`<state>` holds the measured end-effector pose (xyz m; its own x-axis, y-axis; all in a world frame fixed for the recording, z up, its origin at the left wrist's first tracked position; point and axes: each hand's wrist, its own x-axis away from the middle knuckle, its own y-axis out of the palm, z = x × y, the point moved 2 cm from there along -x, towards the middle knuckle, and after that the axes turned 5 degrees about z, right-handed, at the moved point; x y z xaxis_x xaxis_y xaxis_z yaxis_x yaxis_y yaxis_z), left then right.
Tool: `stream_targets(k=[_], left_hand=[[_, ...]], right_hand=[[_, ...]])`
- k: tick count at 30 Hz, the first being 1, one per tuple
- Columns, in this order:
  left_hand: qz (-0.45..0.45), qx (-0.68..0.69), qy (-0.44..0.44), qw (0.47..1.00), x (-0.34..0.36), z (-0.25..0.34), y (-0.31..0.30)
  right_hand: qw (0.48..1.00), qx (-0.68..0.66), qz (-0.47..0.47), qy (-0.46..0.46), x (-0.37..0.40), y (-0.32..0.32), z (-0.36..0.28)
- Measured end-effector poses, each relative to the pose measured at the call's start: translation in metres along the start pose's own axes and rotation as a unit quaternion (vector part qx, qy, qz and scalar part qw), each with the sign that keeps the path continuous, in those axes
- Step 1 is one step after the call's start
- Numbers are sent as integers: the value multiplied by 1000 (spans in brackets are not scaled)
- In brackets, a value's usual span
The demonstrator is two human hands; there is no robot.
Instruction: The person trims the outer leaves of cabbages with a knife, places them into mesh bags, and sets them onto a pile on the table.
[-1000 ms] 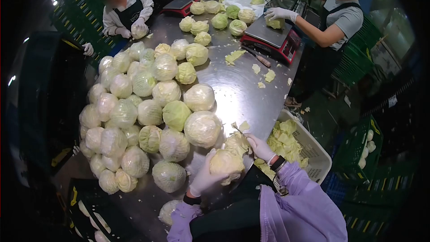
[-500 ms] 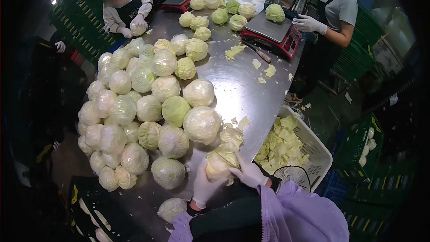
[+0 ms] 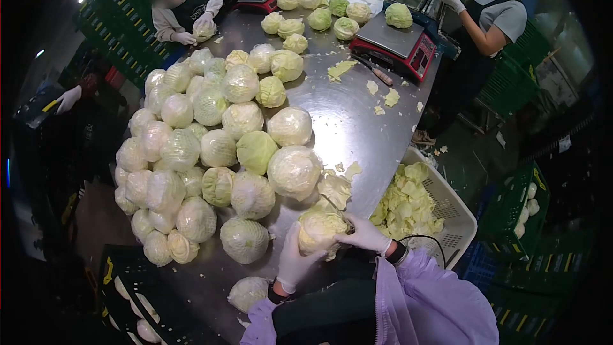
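My left hand [image 3: 298,259], in a white glove, holds the left side of a pale cabbage [image 3: 321,230] at the table's near edge. The gloved right hand [image 3: 365,236] grips the same cabbage from the right; a thin dark tool, hard to make out, shows beside its fingers. Loose leaves [image 3: 335,190] lie just beyond the cabbage. To the left, a large pile of cabbages [image 3: 179,149], many in clear wrap, covers the metal table [image 3: 332,112]. One wrapped cabbage [image 3: 248,294] lies near my left wrist.
A white basket of leaves [image 3: 459,209] stands at the right. A red scale [image 3: 396,41] bears a cabbage, with a knife [image 3: 381,76] beside it. Green crates [image 3: 514,211] stand right and lower left. Two co-workers stand across the table; another gloved hand shows far left.
My right hand has shifted right and up around the cabbage. The co-worker at the right has raised both hands away from the scale. A gloved hand at the far left has come further into view.
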<state>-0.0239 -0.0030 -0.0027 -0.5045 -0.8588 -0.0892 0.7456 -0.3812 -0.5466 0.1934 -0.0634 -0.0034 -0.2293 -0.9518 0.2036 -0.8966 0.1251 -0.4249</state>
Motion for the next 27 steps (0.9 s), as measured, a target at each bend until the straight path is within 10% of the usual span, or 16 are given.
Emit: stream_targets(k=[7, 8, 13, 17, 19, 23, 27], left_hand=[[11, 295, -153, 943, -6, 1, -10], [24, -9, -5, 1000, 0, 3, -10], [90, 134, -67, 985, 2, -38, -1], [46, 456, -230, 859, -6, -15, -13], [11, 668, -331, 666, 15, -49, -8], [-49, 791, -270, 547, 14, -27, -4], [-2, 719, -280, 636, -12, 19, -10]], right_hand=[[966, -226, -61, 112, 5, 2, 11], [942, -301, -67, 135, 6, 7, 11], [918, -357, -84, 153, -4, 9, 10], [930, -331, -7, 157, -9, -37, 14], [934, -316, 0, 167, -7, -64, 28], [954, -233, 84, 168, 10, -113, 78], [991, 16, 127, 37, 19, -108, 47]])
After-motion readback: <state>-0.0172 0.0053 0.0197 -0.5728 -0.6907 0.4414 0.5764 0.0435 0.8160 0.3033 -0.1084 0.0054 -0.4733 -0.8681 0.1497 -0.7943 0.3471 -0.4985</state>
